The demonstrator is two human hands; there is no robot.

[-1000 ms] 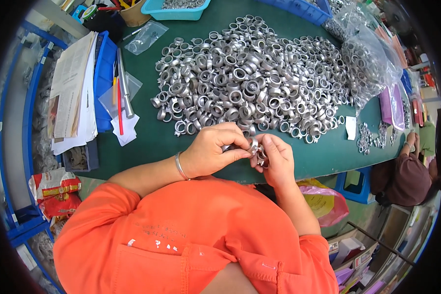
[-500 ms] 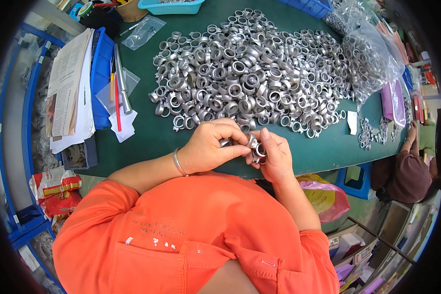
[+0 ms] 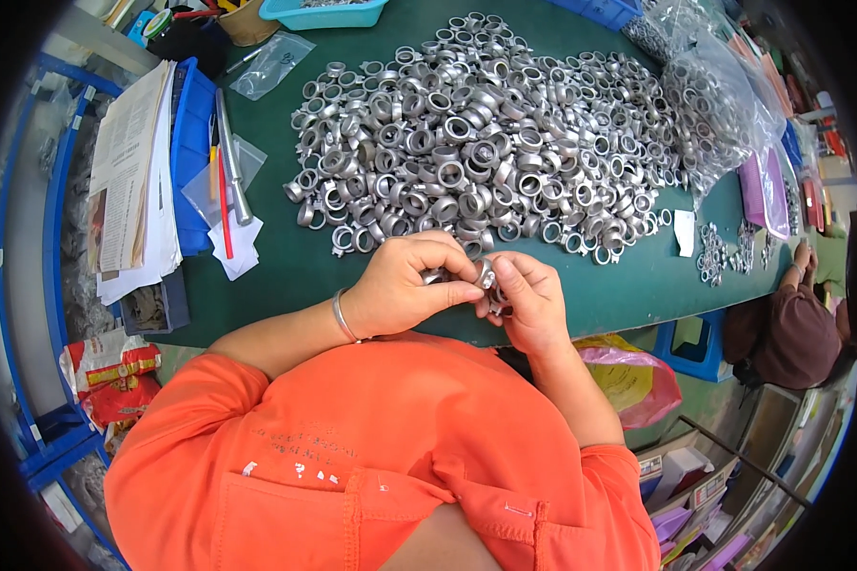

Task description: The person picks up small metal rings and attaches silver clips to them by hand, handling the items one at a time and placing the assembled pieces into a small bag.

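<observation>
Both my hands are together at the near edge of the green table, in front of a big pile of grey metal rings [image 3: 486, 143] with small lugs. My left hand [image 3: 400, 285] is closed, thumb and fingers pinching a metal ring [image 3: 486, 273]; another bit of grey metal shows partly inside its curled fingers. My right hand [image 3: 535, 303] is closed too, its thumb pressed by that ring and its fingers curled around another metal ring [image 3: 498, 303]. The fingers hide much of these pieces.
At the left stand a blue tray [image 3: 192, 143], papers [image 3: 129, 181] and a metal rod [image 3: 231, 157]. A clear bag of rings [image 3: 705, 105] and a purple bin [image 3: 764, 190] sit at the right. A co-worker's arm [image 3: 792, 314] rests at the far right edge.
My right thumb has shifted over the rings, and the ring in that hand has turned and is more covered. My left hand keeps nearly the same pinch.
</observation>
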